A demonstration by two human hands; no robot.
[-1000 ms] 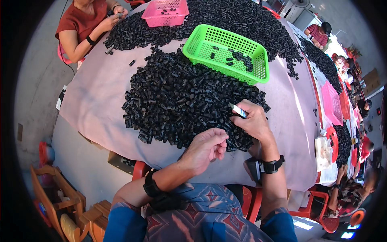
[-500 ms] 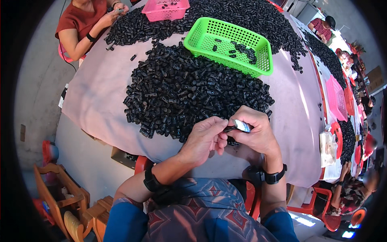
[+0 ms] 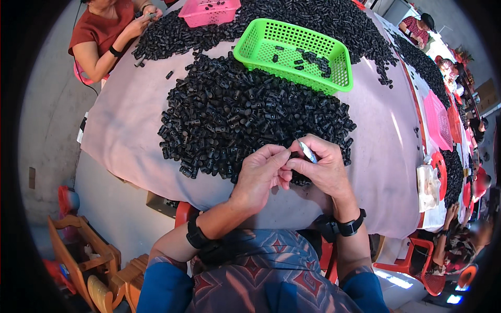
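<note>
My right hand (image 3: 324,166) is closed around a slim, pointed tool (image 3: 308,152) with a shiny white-and-blue surface; its thin dark tip points away from me. Touching it from the left is my left hand (image 3: 263,175), thumb and fingers pinched together. Whatever sits between those fingertips is hidden. Both hands hover over the near edge of a broad heap of small black cylindrical plastic parts (image 3: 224,122), some showing holes. Beyond the heap stands a green perforated basket (image 3: 255,55) with several of the black parts inside.
The pink-clothed table (image 3: 125,130) holds another large black pile (image 3: 308,15) and a pink basket (image 3: 209,18) at the back. A person in red (image 3: 104,31) works at the far left. Wooden chairs (image 3: 78,250) stand lower left; another worktable with a pink basket (image 3: 437,122) lies right.
The tool in my right hand has turned, its tip now pointing away from me. The black piece seen between my hands earlier is now hidden. My left hand stays pinched beside it.
</note>
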